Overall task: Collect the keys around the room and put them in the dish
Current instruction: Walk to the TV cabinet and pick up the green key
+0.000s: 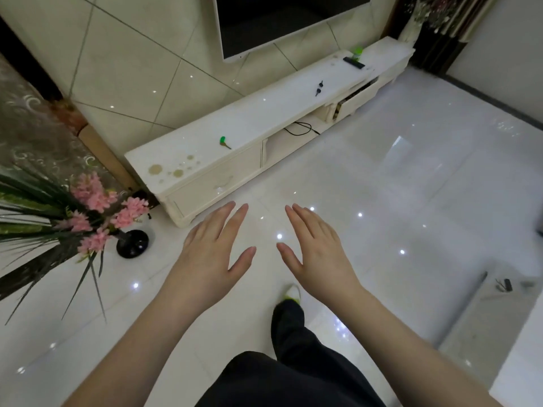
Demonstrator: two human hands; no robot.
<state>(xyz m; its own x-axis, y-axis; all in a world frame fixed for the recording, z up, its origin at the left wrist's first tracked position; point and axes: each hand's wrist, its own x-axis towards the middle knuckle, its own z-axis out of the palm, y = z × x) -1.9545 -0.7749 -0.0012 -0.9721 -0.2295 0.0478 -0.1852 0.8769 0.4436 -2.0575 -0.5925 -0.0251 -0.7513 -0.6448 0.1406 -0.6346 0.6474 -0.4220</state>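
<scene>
- On the long white worktop (264, 118) under the screen lie the keys I can make out: a green-headed key (224, 142) near the left end, and a pair of dark-headed keys (318, 87) further along to the right, well apart from it.
- Both of my hands are empty — the left hand (216, 245) and the right hand (316, 245) hover side by side over the glossy floor (411, 186), palms down, fingers spread loosely and closed on nothing.
- I judge the keys light, stiff and flat; lying flush on a smooth top, they may skid under a fingertip.
- My best hold looks to be the thicker plastic head, pinched between thumb and forefinger, or the blade tipped up first.
- As for containers, I cannot see the dish from here.
- One drawer (357, 98) at the right end of the worktop stands ajar; its contents are hidden.
- A black vase (132, 243) on the floor at left holds pink flowers (97, 201) — nothing else I can tell.
</scene>
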